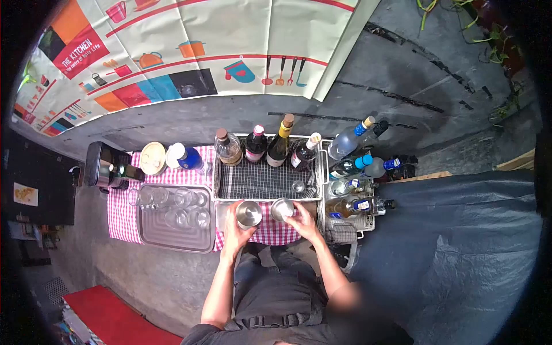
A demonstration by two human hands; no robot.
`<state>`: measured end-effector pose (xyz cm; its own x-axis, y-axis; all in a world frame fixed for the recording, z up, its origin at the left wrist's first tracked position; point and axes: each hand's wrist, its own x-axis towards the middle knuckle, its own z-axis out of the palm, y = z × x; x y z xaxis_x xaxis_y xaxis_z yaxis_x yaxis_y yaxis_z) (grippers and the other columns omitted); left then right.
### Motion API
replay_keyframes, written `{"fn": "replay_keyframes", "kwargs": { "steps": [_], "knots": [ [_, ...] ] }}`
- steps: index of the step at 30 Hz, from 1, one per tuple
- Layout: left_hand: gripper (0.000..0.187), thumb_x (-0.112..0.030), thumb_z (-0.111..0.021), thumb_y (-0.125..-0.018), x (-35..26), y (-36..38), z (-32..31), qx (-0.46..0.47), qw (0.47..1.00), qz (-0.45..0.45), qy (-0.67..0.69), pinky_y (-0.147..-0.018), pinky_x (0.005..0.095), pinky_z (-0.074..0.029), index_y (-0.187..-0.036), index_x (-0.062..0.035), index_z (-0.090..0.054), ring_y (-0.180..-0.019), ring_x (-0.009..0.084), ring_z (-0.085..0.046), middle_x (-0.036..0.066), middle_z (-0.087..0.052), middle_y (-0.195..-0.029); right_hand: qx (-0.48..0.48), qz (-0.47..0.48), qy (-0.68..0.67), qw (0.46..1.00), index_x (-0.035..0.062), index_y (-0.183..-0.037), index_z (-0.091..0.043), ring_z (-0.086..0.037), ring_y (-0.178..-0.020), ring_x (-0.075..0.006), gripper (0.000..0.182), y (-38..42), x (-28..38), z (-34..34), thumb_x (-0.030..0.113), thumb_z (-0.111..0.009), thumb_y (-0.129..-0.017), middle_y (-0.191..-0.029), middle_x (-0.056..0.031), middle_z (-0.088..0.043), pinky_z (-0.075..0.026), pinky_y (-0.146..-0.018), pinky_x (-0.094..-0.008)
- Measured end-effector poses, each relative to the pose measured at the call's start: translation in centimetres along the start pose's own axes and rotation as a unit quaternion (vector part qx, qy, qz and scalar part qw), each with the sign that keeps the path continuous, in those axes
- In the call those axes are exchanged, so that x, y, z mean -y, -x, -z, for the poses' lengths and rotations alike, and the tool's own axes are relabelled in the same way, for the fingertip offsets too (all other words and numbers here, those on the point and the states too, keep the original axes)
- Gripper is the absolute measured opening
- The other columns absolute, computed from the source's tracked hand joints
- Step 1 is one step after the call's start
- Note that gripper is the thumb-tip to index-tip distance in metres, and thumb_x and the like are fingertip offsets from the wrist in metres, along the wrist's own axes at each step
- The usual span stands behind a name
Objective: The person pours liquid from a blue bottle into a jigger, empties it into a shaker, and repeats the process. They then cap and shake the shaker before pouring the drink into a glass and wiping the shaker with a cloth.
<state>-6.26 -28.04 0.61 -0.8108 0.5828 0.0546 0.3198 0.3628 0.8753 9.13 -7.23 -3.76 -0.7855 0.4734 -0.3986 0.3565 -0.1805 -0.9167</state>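
Note:
My left hand [234, 230] is wrapped round a steel cup [249, 214], its open mouth facing up. A second steel cup [282, 210], a little smaller and also tilted toward the camera, is gripped by my right hand [305, 224]. The two cups are apart, side by side above the red checked cloth [272, 234]. Just beyond them is a white wire basket [265, 199] lined with dark checked cloth, with several bottles along its back and a small glass [298, 187] at its right.
Several clear glasses stand on a grey tray [150, 237] at left. Behind it are a blue-labelled bottle [188, 156], a round pale lid [153, 158] and a black-and-steel appliance [103, 167]. More bottles fill a rack [348, 224] at right, beside a dark plastic sheet [460, 247].

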Motion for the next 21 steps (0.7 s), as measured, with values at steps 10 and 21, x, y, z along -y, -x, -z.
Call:
{"fn": "replay_keyframes", "kwargs": {
  "steps": [10,21],
  "knots": [
    [0.087,-0.005,-0.085,-0.067,4.8,2.8,-6.8,0.070,0.994,0.068,-0.044,-0.110,0.0500,-0.045,-0.144,-0.0053,-0.045,-0.129,0.0411,-0.053,0.021,-0.059,-0.135,-0.177,0.062,0.297,0.936,0.0037,-0.136,-0.059,-0.062,-0.117,-0.0382,0.069,1.1,-3.1,-1.6,0.031,-0.088,-0.079,-0.127,-0.0196,-0.059,-0.051,-0.100,-0.0469],
    [0.099,-0.005,-0.086,-0.068,6.3,2.5,-8.1,0.055,0.998,0.028,-0.033,-0.114,0.0484,-0.043,-0.151,0.0025,-0.033,-0.134,0.0440,-0.051,0.028,-0.049,-0.143,-0.233,0.110,0.275,0.926,0.0033,-0.144,-0.051,-0.070,-0.100,-0.0313,0.079,-0.2,-6.8,-3.2,0.027,-0.090,-0.079,-0.131,-0.0192,-0.055,-0.058,-0.090,-0.0422]
  ]
}}
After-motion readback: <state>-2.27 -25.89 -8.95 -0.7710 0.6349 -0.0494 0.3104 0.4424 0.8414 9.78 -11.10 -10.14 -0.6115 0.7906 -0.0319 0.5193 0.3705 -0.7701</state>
